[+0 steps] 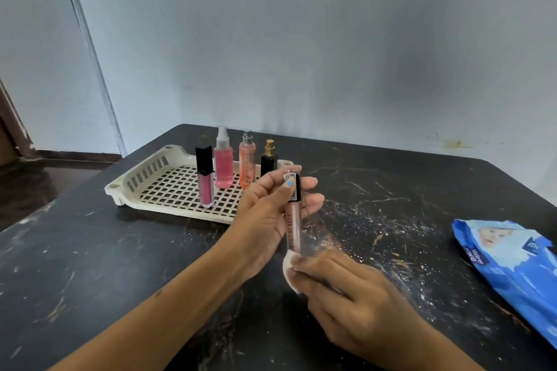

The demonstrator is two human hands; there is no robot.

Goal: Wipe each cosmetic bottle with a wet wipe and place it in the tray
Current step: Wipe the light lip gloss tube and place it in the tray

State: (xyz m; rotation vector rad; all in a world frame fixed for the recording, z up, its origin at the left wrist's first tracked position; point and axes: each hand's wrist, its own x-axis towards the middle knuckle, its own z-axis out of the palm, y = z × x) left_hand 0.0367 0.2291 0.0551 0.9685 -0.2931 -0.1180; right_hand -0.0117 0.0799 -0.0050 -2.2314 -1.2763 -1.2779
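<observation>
Right hand (340, 289) is pinching the wipe (290, 268) around the tube (294, 229) base while left hand (271, 214) is gripping its cap above the table (90, 265), near the tray (144, 187); wiping upward under steady cap support is advisable.

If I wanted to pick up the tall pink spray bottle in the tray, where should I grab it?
Probably around the round middle of the pink spray bottle, coming from above and the front. It stands upright in the tray, with the dark pink lip gloss and the orange spray bottle close beside it, so its sides are crowded.
</observation>
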